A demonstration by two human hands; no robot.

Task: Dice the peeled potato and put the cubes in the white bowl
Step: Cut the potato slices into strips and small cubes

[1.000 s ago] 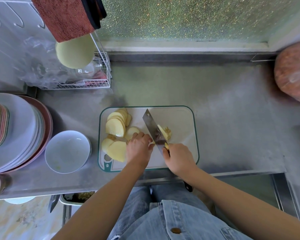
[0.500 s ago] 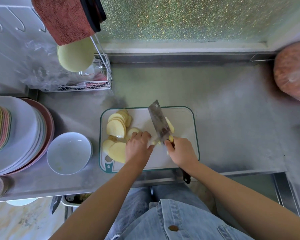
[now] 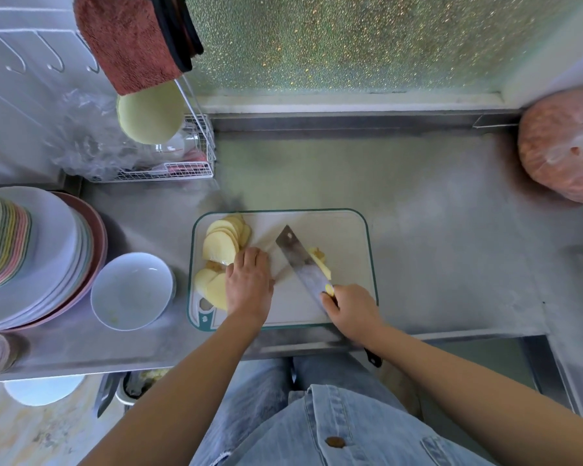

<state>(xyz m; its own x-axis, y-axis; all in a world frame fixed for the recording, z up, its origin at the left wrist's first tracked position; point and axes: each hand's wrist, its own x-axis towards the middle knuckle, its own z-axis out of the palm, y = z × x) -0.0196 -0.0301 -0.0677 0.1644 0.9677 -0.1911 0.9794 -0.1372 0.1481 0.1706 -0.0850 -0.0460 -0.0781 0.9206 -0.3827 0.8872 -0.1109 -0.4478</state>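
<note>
A white cutting board with a green rim lies on the steel counter. Pale round potato slices are heaped on its left side, more slices nearer me. My left hand lies over the slices with its fingers bent down onto them. My right hand grips the handle of a cleaver whose blade slants across the board. Small cut potato pieces lie against the blade's right side. The white bowl stands left of the board and holds no cubes.
A stack of plates fills the left edge beside the bowl. A wire rack with plastic and a green bowl stands behind. A pink bagged bundle sits at the far right. The counter's front edge runs just below the board.
The cleaver rose, then came back down to slant across the board. My left hand slid left, away from the blade and onto the slices.
</note>
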